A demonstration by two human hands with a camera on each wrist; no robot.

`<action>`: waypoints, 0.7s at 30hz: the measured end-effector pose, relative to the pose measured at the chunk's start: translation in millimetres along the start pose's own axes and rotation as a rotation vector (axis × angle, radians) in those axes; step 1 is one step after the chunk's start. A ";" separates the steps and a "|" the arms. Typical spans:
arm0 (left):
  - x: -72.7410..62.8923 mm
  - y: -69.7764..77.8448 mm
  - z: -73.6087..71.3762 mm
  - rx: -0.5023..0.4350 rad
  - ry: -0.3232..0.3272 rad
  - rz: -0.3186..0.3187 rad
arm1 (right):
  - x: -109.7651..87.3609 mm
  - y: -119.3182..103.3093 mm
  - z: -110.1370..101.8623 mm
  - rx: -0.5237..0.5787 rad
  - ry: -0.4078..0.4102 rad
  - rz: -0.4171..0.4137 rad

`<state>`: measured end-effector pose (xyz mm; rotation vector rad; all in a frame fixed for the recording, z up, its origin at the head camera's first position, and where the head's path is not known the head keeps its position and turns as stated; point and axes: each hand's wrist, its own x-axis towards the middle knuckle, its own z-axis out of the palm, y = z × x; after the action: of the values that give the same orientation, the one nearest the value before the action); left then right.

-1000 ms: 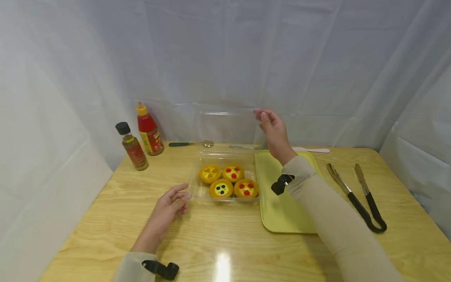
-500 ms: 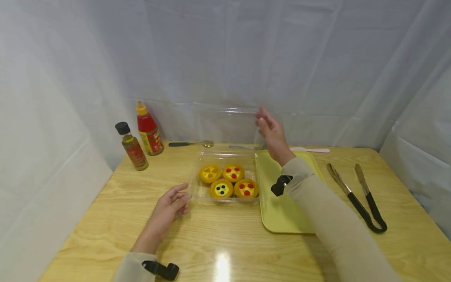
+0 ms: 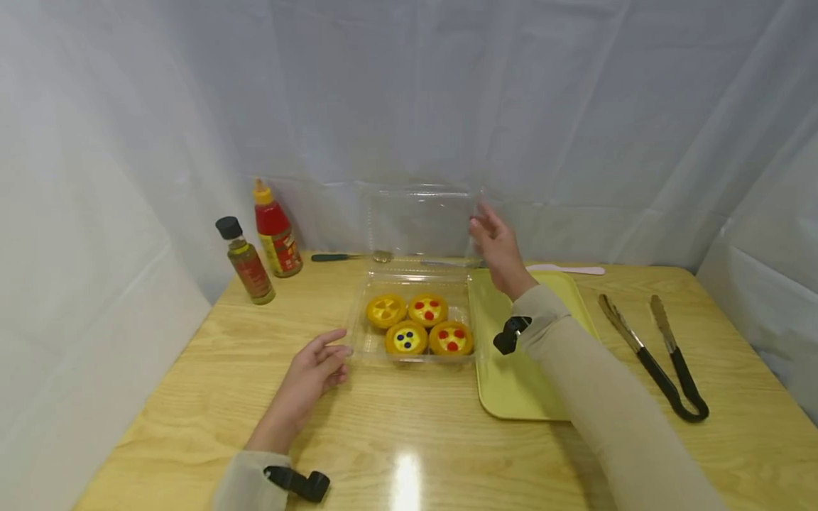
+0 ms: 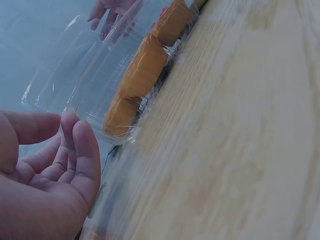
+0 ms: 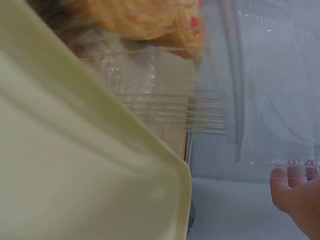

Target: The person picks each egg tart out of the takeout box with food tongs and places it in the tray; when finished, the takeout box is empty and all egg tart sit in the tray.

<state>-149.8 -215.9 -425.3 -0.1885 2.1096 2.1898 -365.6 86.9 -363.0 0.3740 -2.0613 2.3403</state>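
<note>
A clear plastic clamshell container point(image 3: 418, 360) stands mid-table with several toy tarts point(image 3: 407, 338) inside, topped with red, blue or orange pieces. Its hinged lid point(image 3: 418, 221) is raised at the back. My right hand point(image 3: 498, 248) is at the lid's right edge; in the right wrist view the fingertips point(image 5: 293, 165) show through the clear plastic, the fingers loosely bent. My left hand point(image 3: 309, 376) lies by the container's front left corner, fingertips right at its side. Seen from the left wrist, its fingers point(image 4: 85, 150) are relaxed with nothing between them.
Right of the container lies a yellow tray point(image 3: 524, 383), partly under my right forearm. Tongs point(image 3: 664, 376) lie farther right. Two sauce bottles point(image 3: 278, 238) stand back left. A dark-handled utensil point(image 3: 332, 257) and a pale pink-handled one point(image 3: 575, 270) lie along the back edge.
The lid has tilted up and back a little, and my right hand's fingers have shifted along its right edge. My left hand stays by the container. The head view has shifted slightly.
</note>
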 end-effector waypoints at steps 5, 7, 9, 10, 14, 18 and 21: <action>-0.1 0.2 -1.1 -0.018 -0.002 0.005 | -1.3 6.2 1.5 -0.030 0.007 0.020; -0.4 0.3 -1.5 -0.022 -0.004 0.008 | -2.0 9.4 1.7 -0.041 0.004 0.025; -0.7 0.0 -2.0 -0.024 -0.008 0.006 | -2.4 13.3 1.4 -0.041 0.000 0.029; -0.9 -0.1 -2.0 -0.025 -0.009 0.004 | -2.4 15.3 1.2 -0.042 0.001 0.032; -0.3 -0.6 -1.4 -0.023 -0.014 -0.005 | -3.6 21.7 -0.4 -0.058 0.023 0.051; 0.7 -0.9 -0.4 -0.019 -0.017 -0.006 | -6.3 25.6 -2.1 -0.074 0.040 0.094; 1.1 -1.0 0.4 -0.019 -0.023 -0.008 | -10.0 25.5 -2.8 -0.061 0.039 0.131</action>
<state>-150.8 -215.5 -426.4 -0.1725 2.0734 2.1979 -360.4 87.7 -390.0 0.1955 -2.1964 2.3269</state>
